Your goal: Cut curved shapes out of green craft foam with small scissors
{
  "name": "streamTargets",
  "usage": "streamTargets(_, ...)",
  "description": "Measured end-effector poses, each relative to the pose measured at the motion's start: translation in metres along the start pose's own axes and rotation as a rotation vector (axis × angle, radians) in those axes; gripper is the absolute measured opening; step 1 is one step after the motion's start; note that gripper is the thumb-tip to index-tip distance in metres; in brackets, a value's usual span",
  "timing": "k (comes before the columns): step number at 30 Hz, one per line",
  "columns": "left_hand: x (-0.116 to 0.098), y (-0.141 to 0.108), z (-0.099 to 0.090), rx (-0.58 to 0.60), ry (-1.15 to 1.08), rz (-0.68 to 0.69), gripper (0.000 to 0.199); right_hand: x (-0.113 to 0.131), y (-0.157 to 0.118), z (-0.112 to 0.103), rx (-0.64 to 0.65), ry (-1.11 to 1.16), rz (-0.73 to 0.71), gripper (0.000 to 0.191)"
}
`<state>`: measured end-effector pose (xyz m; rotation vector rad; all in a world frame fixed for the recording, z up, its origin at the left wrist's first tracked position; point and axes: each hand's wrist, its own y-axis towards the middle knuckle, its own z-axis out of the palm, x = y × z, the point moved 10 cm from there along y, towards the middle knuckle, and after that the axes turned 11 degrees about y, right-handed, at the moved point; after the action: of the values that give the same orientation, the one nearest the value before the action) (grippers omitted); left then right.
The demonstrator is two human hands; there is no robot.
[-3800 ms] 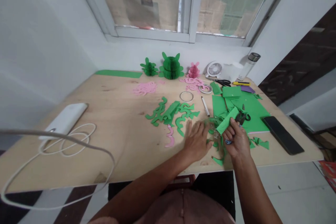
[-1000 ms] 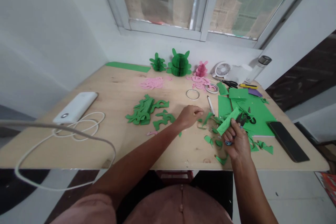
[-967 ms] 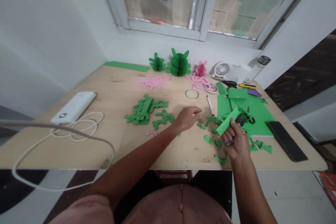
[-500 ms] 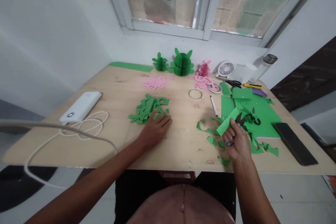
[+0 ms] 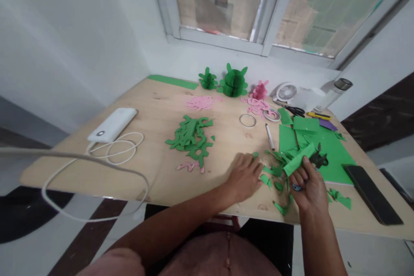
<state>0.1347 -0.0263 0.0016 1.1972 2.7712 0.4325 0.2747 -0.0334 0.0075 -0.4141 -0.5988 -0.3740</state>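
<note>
My right hand [image 5: 312,185] is closed around a folded strip of green paper [image 5: 299,159], held above the right side of the table. A small blue curved part [image 5: 296,187] shows under its fingers; what it belongs to is mostly hidden. My left hand [image 5: 244,177] lies palm down on the tabletop, fingers stretched, holding nothing I can see. Its fingertips are beside loose green scraps [image 5: 265,180]. Further left is a heap of wavy green paper cutouts [image 5: 190,136], with a pink-and-green curled piece [image 5: 189,166] at its near edge.
Pink cutouts [image 5: 199,103] lie behind the green heap. Paper figures [image 5: 234,83] stand along the wall. A white pen [image 5: 269,136], a tape roll [image 5: 271,115], green sheets [image 5: 336,155] and a black phone [image 5: 371,194] are on the right. A white power bank [image 5: 113,125] with cable sits left.
My left hand has moved right, from the green heap to the scraps near my right hand. The pink-and-green piece it covered now shows. The right hand still holds the strip; the view has shifted.
</note>
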Motion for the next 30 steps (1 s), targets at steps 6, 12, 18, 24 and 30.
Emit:
streamTargets(6, -0.01, 0.007, -0.004, -0.047, -0.048, -0.107, 0.046, -0.008, 0.003, -0.001, 0.028, -0.023, 0.03, 0.046)
streamTargets(12, 0.045, -0.054, -0.016, -0.049, -0.035, -0.2, 0.042, -0.022, 0.003, 0.006, 0.042, -0.046, 0.051, 0.048)
streamTargets(18, 0.096, -0.089, -0.029, -0.104, -0.029, -0.302, 0.031, -0.071, -0.003, 0.041, 0.127, -0.1, 0.188, 0.052)
streamTargets(24, 0.151, -0.076, -0.031, -0.098, 0.042, -0.477, 0.03, -0.092, -0.003, 0.056, 0.188, -0.145, 0.23, 0.053)
streamTargets(30, 0.148, -0.043, -0.011, 0.001, 0.123, -0.472, 0.038, -0.09, -0.006, 0.047, 0.168, -0.158, 0.209, 0.054)
